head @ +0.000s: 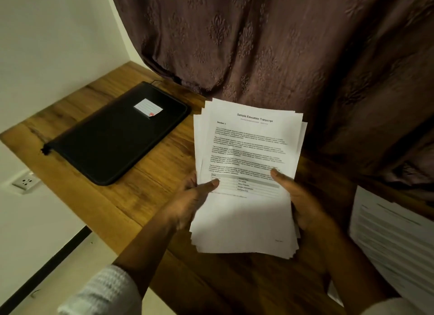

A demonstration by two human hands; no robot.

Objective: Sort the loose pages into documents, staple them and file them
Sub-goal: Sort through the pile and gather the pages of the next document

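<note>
A loose stack of white printed pages [249, 150] is held up above the wooden desk [141, 188]. Its top sheet reads "Sample Education Transcript" and has a small table near the bottom. My left hand [190, 202] grips the stack's lower left edge, thumb on the top sheet. My right hand [303, 202] grips the lower right edge, thumb pressed on the page. The sheet edges are uneven and fanned. A black zipped file case [112, 138] with a white label [148, 107] lies flat on the desk to the left, apart from both hands.
Another printed sheet [394, 232] lies on the desk at the right edge, blurred. A brown patterned curtain [270, 44] hangs behind the desk. A white wall stands at the left, with a power socket [27, 182] below the desk edge.
</note>
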